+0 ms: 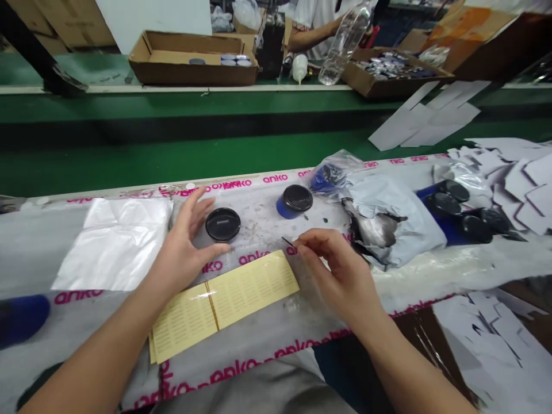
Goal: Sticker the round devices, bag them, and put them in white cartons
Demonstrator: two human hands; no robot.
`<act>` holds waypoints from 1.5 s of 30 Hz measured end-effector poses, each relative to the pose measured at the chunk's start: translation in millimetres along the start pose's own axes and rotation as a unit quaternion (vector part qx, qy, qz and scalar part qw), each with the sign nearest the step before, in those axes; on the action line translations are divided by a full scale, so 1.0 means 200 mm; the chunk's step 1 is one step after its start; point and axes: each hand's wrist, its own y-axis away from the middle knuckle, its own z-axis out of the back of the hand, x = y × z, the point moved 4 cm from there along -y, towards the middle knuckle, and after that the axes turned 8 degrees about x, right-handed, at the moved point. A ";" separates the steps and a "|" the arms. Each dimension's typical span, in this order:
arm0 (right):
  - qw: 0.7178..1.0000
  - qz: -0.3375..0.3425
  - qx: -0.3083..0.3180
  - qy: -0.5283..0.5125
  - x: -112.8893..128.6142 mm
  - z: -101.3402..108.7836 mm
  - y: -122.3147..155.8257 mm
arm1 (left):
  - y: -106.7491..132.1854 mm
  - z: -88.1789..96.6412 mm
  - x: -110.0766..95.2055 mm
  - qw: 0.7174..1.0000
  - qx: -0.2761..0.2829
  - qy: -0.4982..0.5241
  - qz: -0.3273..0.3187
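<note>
Plastic sheeting [77,339] printed "anko" covers the desk, with a green conveyor belt [172,155] running along its far edge and a cardboard box [190,69] beyond that. A stack of clear bags [116,244] lies toward the left end. A torn grey bag [388,218] at the right end spills several blue jars with black lids [452,213]. A yellow label sheet [241,293] lies at the near edge, between the two forearms.

Mid-desk stands a black-lidded jar [223,224], and a second blue jar [295,201] sits just behind it to the right. The left hand [185,247] is spread open, fingers curved around the near jar's left side, close to it but gripping nothing. The right hand [340,270] is closed to a pinch, thumb and forefinger holding a small dark sliver [287,240] just above the sheet's far corner; what it is cannot be told.

By the look of it the work is early. Only two jars are set out, neither shows a label, and the bagged ones remain untouched.
</note>
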 end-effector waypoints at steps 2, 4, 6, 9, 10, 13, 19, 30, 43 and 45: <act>0.999 0.002 0.022 0.045 -0.05 0.01 0.08 | 0.00 0.01 0.01 0.999 0.000 -0.052 0.014; 0.997 0.008 0.047 0.052 -0.09 0.00 0.13 | -0.01 0.01 0.00 0.996 0.003 -0.088 0.016; 0.996 0.017 0.065 0.051 -0.11 0.00 0.15 | -0.01 0.01 -0.02 0.992 -0.006 -0.123 0.002; 0.993 0.042 0.083 0.077 -0.10 -0.01 0.14 | 0.01 0.01 -0.11 0.974 -0.045 -0.220 -0.018; 0.991 0.050 0.091 0.087 -0.10 -0.01 0.13 | 0.03 0.01 -0.16 0.961 -0.073 -0.263 -0.035; 0.984 0.065 0.122 0.115 -0.06 -0.03 0.09 | 0.12 -0.05 -0.31 0.911 -0.135 -0.368 -0.128; 0.963 0.021 0.184 0.197 -0.03 -0.07 0.00 | 0.15 -0.37 -0.30 0.904 0.115 -0.385 -0.146; 0.956 -0.015 0.190 0.221 -0.05 -0.08 -0.02 | 0.06 -0.43 -0.16 0.920 0.158 -0.355 -0.055; 0.962 -0.039 0.195 0.189 -0.06 -0.09 -0.04 | 0.08 -0.46 -0.18 0.914 0.178 -0.363 -0.026; 0.963 -0.041 0.196 0.179 -0.07 -0.09 -0.04 | 0.09 -0.46 -0.19 0.912 0.184 -0.367 -0.019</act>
